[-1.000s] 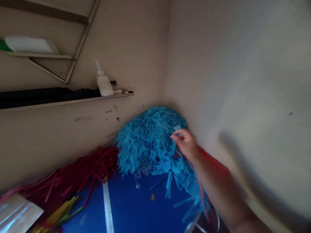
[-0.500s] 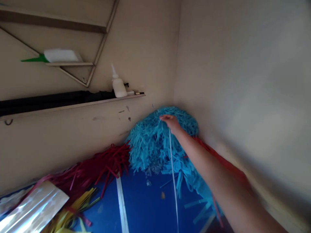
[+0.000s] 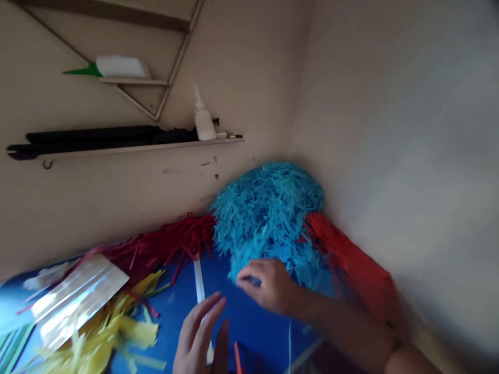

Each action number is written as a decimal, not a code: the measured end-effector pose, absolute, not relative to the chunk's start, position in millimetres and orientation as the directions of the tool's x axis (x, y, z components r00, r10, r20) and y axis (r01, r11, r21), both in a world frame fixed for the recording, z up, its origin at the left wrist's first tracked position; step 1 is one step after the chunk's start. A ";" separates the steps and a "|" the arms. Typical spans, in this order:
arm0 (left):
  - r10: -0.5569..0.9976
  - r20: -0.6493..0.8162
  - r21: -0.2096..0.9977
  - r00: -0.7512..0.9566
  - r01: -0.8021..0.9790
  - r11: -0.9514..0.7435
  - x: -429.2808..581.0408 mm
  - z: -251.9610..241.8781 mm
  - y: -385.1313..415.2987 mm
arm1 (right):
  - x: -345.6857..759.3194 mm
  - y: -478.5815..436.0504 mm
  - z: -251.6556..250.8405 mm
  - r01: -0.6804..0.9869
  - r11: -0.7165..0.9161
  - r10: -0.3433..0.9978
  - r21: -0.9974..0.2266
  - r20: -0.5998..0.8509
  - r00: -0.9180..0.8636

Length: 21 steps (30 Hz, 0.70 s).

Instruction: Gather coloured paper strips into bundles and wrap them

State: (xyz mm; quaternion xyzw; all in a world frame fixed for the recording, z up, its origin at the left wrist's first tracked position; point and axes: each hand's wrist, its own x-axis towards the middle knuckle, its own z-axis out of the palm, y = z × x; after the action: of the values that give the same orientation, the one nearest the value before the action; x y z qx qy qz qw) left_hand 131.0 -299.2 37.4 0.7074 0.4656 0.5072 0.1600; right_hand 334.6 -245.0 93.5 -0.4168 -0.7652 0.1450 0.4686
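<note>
My right hand (image 3: 268, 285) is over the blue table in front of a big fringed heap of light blue paper strips (image 3: 273, 202). Its thumb and forefinger are pinched together beside the lower blue fringe. What they hold is too unclear to make out. Below my right forearm runs a thin white string (image 3: 289, 345); where its upper end goes is hidden. Nearer to me, my left hand (image 3: 200, 340) is raised with fingers apart and holds nothing visible. A red-orange strip (image 3: 237, 358) shows just right of it.
Dark red fringe (image 3: 167, 241), yellow paper strips (image 3: 105, 337) and a shiny clear sheet (image 3: 81, 301) lie at left. Red-orange fringe (image 3: 354, 259) lies along the right wall. A narrow shelf (image 3: 148, 149) above carries a white bottle (image 3: 205, 124) and a black item (image 3: 97, 136).
My right hand has come down and toward me from the top of the blue heap. Blue fringe now hangs lower in front. My left hand has come into view.
</note>
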 end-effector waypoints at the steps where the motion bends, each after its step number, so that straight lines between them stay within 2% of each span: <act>1: 0.794 0.605 0.663 0.056 0.516 -0.542 132.8 37.1 -295.7 | 318.7 -258.0 81.3 0.415 0.595 0.798 -0.688 0.568 -0.202; 3: 0.810 0.586 0.692 0.022 0.506 -0.515 134.0 34.7 -291.8 | 298.3 -274.0 63.2 0.253 0.471 0.882 -0.845 0.458 -0.110; 5: 0.888 0.456 0.816 -0.054 0.425 -0.393 131.8 31.9 -293.3 | 289.7 -278.7 50.8 0.118 0.287 0.958 -0.951 0.281 -0.059; 8: 0.984 0.129 0.978 -0.124 0.183 -0.105 126.3 30.4 -301.0 | 286.6 -276.5 38.4 -0.034 0.081 0.987 -0.996 0.085 -0.135; 10: 0.994 -0.063 0.998 -0.095 0.010 0.064 123.8 30.0 -305.2 | 285.6 -275.2 34.3 -0.073 0.032 0.983 -0.997 0.045 -0.177; 12: 0.986 -0.158 0.984 -0.048 -0.087 0.153 122.5 28.6 -307.1 | 284.3 -275.4 33.0 -0.041 0.037 0.985 -0.998 0.043 -0.167; 17: 0.983 -0.181 0.980 -0.015 -0.091 0.179 120.9 21.3 -306.7 | 280.9 -279.0 31.8 0.071 0.061 0.986 -0.996 0.049 -0.160; 21: 0.993 -0.081 0.997 -0.082 -0.026 0.079 123.3 17.9 -305.2 | 277.7 -283.5 29.8 0.156 0.189 0.979 -0.970 0.175 -0.100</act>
State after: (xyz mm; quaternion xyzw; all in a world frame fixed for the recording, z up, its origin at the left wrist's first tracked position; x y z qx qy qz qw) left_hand 123.3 -305.2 17.9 0.4525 0.5342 0.5056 0.5041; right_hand 277.7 -283.5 29.8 -0.4697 -0.6042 0.4300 0.4790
